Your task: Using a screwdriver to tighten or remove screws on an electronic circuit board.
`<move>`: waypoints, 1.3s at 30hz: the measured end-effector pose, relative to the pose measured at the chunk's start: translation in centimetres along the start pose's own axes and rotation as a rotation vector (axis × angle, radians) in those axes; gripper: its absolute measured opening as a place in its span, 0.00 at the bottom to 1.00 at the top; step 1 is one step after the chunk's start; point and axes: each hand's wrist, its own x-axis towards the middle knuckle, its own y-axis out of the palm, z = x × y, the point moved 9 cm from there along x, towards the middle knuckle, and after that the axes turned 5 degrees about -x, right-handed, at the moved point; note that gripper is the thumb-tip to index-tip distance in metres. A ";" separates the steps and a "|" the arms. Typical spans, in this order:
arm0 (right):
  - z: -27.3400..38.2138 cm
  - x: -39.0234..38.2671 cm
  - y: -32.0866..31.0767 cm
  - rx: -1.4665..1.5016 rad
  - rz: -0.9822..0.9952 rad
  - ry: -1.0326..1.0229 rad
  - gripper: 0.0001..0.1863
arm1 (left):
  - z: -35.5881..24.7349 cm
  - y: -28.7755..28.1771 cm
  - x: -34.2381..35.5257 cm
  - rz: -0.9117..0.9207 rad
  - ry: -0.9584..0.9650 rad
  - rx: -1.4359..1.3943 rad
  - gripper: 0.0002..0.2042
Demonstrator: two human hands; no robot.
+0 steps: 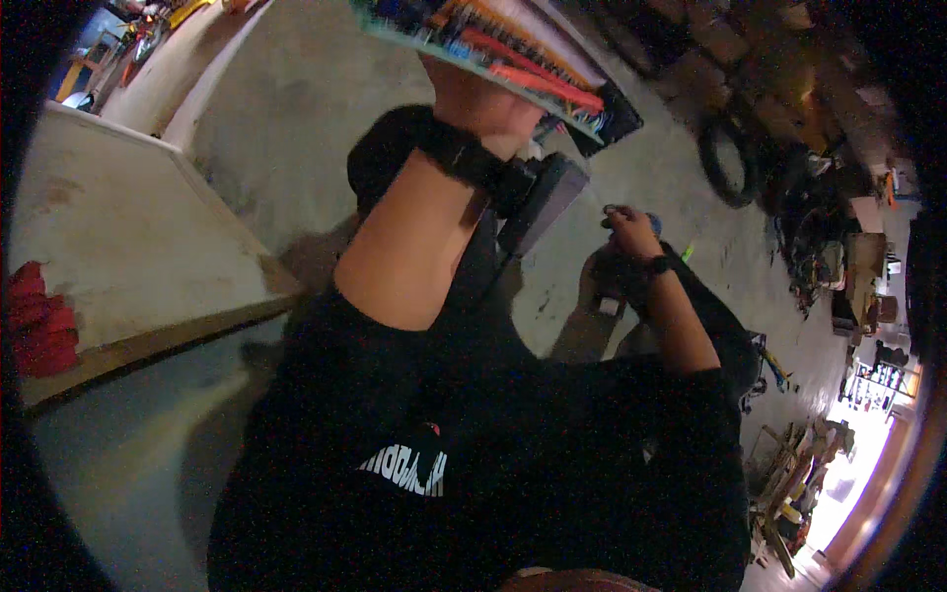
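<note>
My left hand (478,104) is raised at the top centre, against the underside of a green-edged circuit board (493,71). Rows of small parts and red and orange strips cover the board, and its far part runs out of the picture. The board hides most of that hand's fingers, but the hand appears to hold it. A black strap with a dark box-shaped device (547,204) sits on the left wrist. Lower and to the right, my right hand (634,234) is closed with its fingers curled together. Whatever they pinch is too small and dark to name.
A pale flat panel (128,197) with a wooden edge stands at the left, with red cloth (41,321) on it. On the right, a black tyre (728,158) lies on the grey floor, near boxes and clutter. Scrap pieces (794,483) are piled by a bright opening.
</note>
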 end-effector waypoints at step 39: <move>22.2 -20.1 -5.2 0.069 -0.292 -0.632 0.17 | -0.2 5.7 -1.4 0.075 0.343 0.433 0.23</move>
